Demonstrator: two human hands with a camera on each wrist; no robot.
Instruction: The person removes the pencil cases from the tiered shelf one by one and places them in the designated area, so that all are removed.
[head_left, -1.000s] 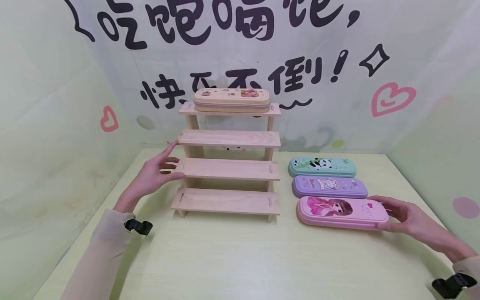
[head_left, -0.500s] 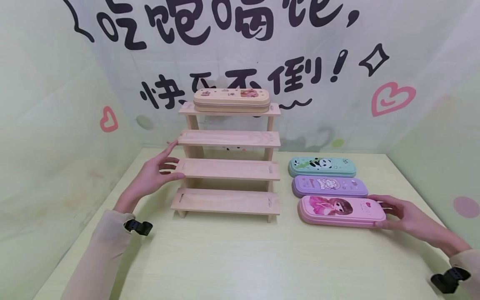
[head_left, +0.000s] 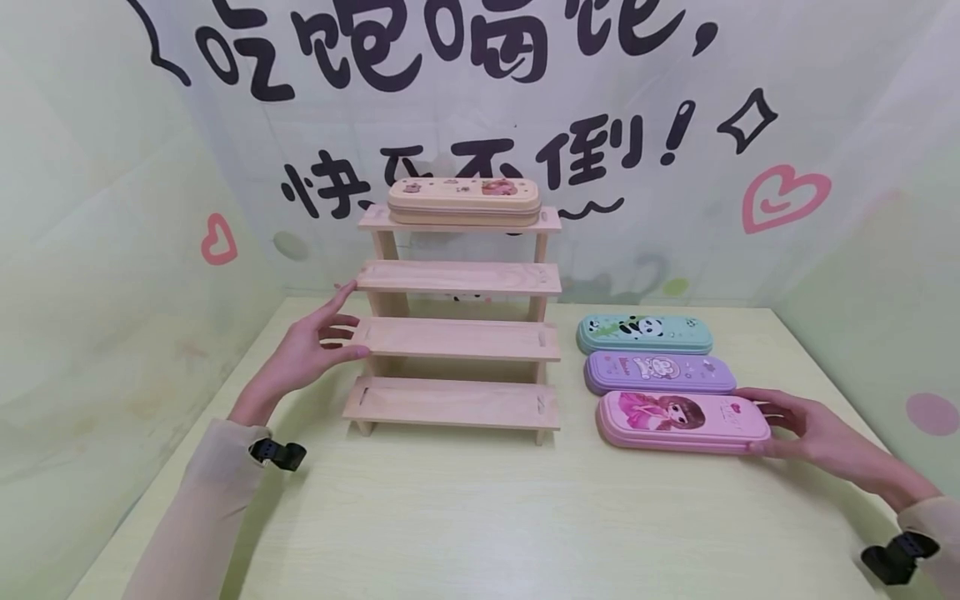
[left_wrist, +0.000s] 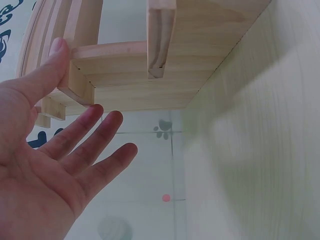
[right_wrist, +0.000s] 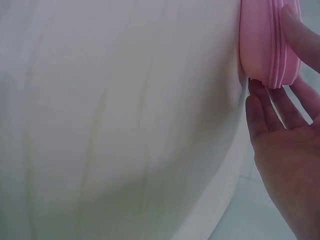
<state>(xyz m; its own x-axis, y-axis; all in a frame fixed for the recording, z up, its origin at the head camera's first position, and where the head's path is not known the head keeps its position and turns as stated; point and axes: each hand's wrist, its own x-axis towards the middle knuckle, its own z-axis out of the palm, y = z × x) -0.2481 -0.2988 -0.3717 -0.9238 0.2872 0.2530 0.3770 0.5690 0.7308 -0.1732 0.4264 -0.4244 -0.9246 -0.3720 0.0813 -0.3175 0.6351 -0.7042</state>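
Note:
My left hand (head_left: 303,354) touches the left side of a four-step wooden display rack (head_left: 457,337). Its thumb lies at the end of the second step from the bottom; the index fingertip reaches the step above. In the left wrist view the other fingers (left_wrist: 107,167) stretch out, holding nothing. On the table at right, my right hand (head_left: 813,433) grips the right end of a pink pencil case (head_left: 686,422) with a doll picture, thumb at the front side, fingers around the far end. The right wrist view shows the zipped end of this pencil case (right_wrist: 265,45) against the hand.
Behind the pink case lie a purple pencil case (head_left: 660,372) and a mint panda pencil case (head_left: 645,333). A cream pencil case (head_left: 463,202) stands on the top step. Printed cloth (head_left: 675,250) walls in the pale table (head_left: 480,517) at the back and sides.
The pink pencil case has shifted slightly left and back, with my right hand still on it. It now lies in line with the purple one. My left hand and the rack have not moved.

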